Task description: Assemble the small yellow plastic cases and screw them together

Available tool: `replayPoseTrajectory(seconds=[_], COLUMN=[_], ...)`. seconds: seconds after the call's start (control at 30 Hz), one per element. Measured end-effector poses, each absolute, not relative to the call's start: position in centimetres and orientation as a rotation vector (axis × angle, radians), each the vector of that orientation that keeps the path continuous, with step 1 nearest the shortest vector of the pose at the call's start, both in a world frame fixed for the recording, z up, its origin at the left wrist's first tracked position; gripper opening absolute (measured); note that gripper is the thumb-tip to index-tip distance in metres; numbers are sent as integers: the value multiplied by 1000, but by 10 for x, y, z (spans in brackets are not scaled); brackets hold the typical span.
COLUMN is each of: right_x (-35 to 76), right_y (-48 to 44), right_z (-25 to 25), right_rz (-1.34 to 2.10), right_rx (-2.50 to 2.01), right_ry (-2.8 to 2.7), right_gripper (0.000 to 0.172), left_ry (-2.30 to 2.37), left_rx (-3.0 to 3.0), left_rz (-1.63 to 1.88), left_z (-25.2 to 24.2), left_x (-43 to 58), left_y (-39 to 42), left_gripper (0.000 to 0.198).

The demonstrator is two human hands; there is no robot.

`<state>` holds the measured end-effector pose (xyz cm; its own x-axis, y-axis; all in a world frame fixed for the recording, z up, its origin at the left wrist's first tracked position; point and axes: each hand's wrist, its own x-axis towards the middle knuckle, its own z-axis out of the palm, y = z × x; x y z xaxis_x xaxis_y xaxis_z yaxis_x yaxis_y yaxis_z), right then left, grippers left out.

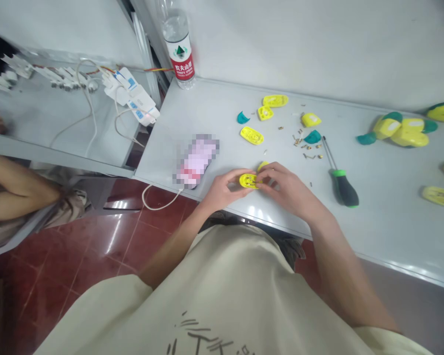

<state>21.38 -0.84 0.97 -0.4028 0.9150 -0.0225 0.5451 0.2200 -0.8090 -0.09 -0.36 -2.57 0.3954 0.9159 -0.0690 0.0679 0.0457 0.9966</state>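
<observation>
1. My left hand (225, 191) and my right hand (283, 190) are close together over the white table (373, 222), near its front edge, and neither hand is spread out
2. The fingers of both hands pinch a small yellow plastic shell (248, 181) between them, so it sits right between my hands
3. The shell is oval, and its long side goes left to right, from one hand to the other, almost in line with the table edge. Its face has small dark holes and points up at me. I cannot tell if it touches the table
4. A bit of another yellow piece (262, 164) pokes out just past my right hand
5. Past my hands lie a yellow shell (251, 135), a teal curved piece (312, 137) and tiny brass screws (298, 142)
6. To the right of my right hand lies a screwdriver (344, 190) with a green and black handle. Its metal tip points away from me
7. On the left of my hands is a blurred flat thing (196, 160) with a white cable (159, 199), and a water bottle (177, 44) stands at the back of the table
8. At the far left I see another person's arm (18, 187)
</observation>
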Motion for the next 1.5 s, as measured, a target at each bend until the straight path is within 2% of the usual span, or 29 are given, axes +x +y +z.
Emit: replayPoseTrajectory(seconds=[0.6, 0.87, 1.13, 1.5], right_x=[215, 216, 219, 204], right_y=[-8, -5, -9, -9], right_z=[20, 23, 22, 25], right_rz=[1037, 1163, 926, 859], right_rx=[-1410, -1420, -1428, -1417], right_ry=[-1992, -1846, -1984, -2095], right_gripper=[18, 24, 16, 13], left_ry=[947, 921, 922, 944], left_rx=[1341, 1330, 1330, 1361], left_rz=[862, 876, 856, 887], left_z=[-24, -23, -20, -25], left_x=[-1, -2, -2, -1], left_y=[-3, -2, -2, -2], left_gripper=[46, 43, 44, 45])
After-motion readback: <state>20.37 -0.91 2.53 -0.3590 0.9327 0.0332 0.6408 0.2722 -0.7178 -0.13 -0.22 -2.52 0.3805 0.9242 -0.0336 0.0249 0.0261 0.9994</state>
